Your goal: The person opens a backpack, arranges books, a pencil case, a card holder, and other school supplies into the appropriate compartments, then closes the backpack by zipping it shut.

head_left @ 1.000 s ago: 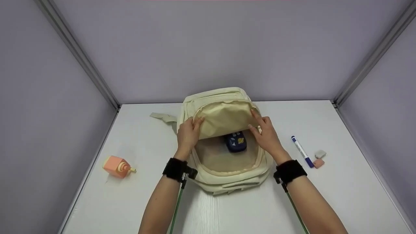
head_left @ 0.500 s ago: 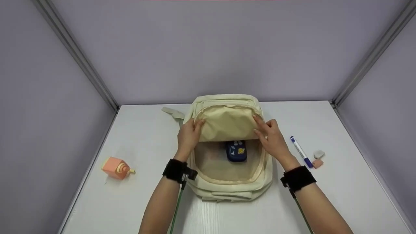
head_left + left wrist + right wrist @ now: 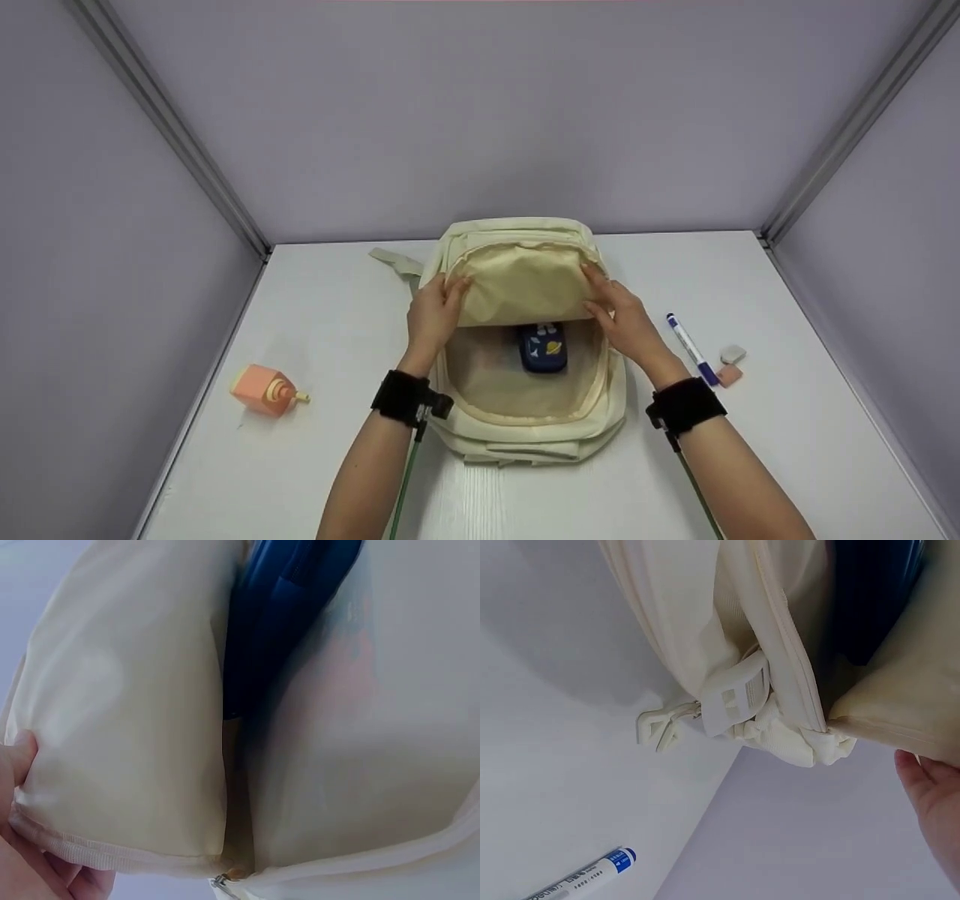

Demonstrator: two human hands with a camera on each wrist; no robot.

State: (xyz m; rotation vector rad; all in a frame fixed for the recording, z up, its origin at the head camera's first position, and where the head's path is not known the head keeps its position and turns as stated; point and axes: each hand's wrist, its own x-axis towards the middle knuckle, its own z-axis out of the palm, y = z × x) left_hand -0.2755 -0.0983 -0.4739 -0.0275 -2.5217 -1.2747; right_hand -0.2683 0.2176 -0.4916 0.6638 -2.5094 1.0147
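Observation:
A cream backpack [image 3: 525, 442] lies on the table with its front compartment unzipped and the flap [image 3: 517, 289] folded up. My left hand [image 3: 433, 311] pinches the flap's left edge, thumb on the inner face, as the left wrist view shows. On the opposite edge, my right hand [image 3: 622, 319] holds the flap with its thumb and a finger spread apart; its other fingers are partly hidden. Inside the compartment sits a dark blue case [image 3: 544, 349] with a yellow planet pattern, its top partly covered by the flap. The case [image 3: 289, 607] also shows in the left wrist view.
An orange bottle [image 3: 262, 390] with a yellow spout lies at the left. To the right lie a blue-and-white marker [image 3: 691, 349], a small grey-white block [image 3: 733, 354] and a pink block [image 3: 729, 375]. A strap [image 3: 397, 261] sticks out behind the backpack. Walls enclose the table's back and sides.
The backpack has turned straighter and come slightly nearer to me. My right hand has shifted a little right and down with the flap edge; my left hand has barely moved.

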